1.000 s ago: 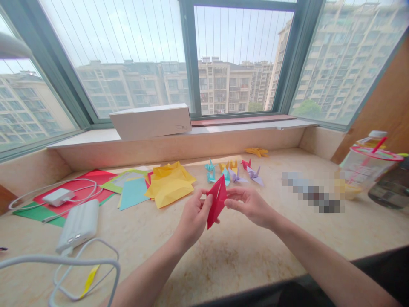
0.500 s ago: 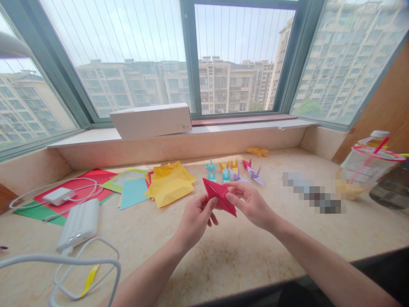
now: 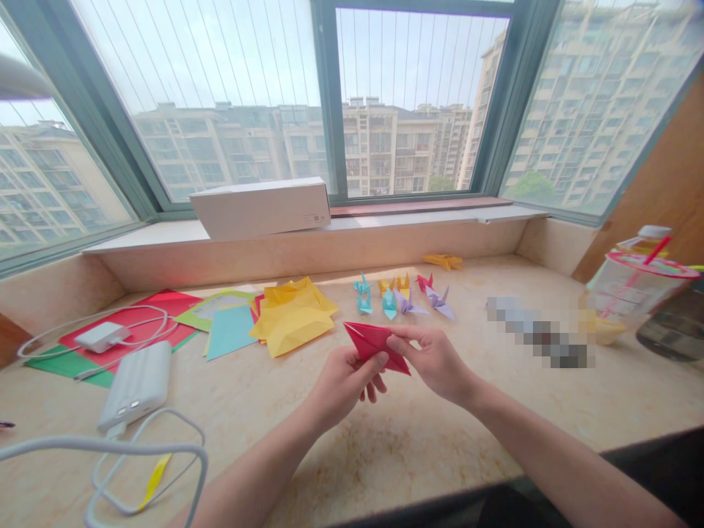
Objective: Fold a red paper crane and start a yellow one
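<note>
Left hand (image 3: 352, 378) clamped on red folded origami paper (image 3: 366, 339), thumb on top, fingers underneath; right hand (image 3: 432, 359) pinches its right-hand end. Paper sits between both hands, over the marble-patterned countertop (image 3: 418, 455). Best handling, I'd judge: left thumb keeps layers flush, edges lined up to the tips, creases pressed sharp. Farther: creased yellow paper sheets (image 3: 297, 323) to the left, small paper cranes (image 3: 389, 303) ahead, white box (image 3: 261, 211) on the windowsill (image 3: 418, 218).

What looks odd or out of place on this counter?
One orange paper figure lies apart, beyond the cluster of small folded cranes. To their right, a blocky pixelated patch hides whatever is there. Nothing looks spilled.
</note>
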{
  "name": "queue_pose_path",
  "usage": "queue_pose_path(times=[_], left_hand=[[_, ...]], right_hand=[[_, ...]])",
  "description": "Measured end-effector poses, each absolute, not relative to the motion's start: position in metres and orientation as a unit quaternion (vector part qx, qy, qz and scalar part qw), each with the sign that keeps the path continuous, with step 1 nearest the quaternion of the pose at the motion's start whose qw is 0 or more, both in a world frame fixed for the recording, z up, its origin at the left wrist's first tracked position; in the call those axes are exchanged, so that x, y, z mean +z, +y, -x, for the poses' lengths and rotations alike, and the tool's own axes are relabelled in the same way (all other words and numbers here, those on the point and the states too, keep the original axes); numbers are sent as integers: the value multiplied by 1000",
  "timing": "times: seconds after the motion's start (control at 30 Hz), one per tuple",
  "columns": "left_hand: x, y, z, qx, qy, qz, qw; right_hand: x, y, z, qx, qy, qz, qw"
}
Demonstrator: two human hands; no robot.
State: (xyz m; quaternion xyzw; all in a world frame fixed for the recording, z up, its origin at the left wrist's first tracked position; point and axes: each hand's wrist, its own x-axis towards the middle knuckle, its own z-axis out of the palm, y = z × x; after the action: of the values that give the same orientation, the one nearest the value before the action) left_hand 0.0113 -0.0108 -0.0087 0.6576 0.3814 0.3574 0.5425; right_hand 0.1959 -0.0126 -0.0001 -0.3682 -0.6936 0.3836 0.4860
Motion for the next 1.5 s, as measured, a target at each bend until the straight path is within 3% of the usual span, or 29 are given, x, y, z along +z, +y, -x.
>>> queue_pose_path(times=[0.5, 0.8, 1.0, 1.17, 1.3, 1.5], left_hand=[[-8, -9, -13, 391, 382, -607, 577], [4, -12, -10, 422, 330, -620, 573], [4, -8, -10, 457, 332, -611, 555], [5, -5, -10, 469, 336, -613, 540], [5, -4, -8, 473, 350, -618, 522], [5, -1, -6, 485, 363, -605, 516]], right_hand=[[-5, -14, -191, 343, -719, 338, 501], [-3, -5, -197, 463, -638, 307, 533], [-5, -3, -199, 508, -635, 325, 483], [-6, -5, -197, 418, -689, 364, 467], [-5, -7, -196, 419, -719, 343, 435], [-8, 0, -199, 433, -644, 347, 526]])
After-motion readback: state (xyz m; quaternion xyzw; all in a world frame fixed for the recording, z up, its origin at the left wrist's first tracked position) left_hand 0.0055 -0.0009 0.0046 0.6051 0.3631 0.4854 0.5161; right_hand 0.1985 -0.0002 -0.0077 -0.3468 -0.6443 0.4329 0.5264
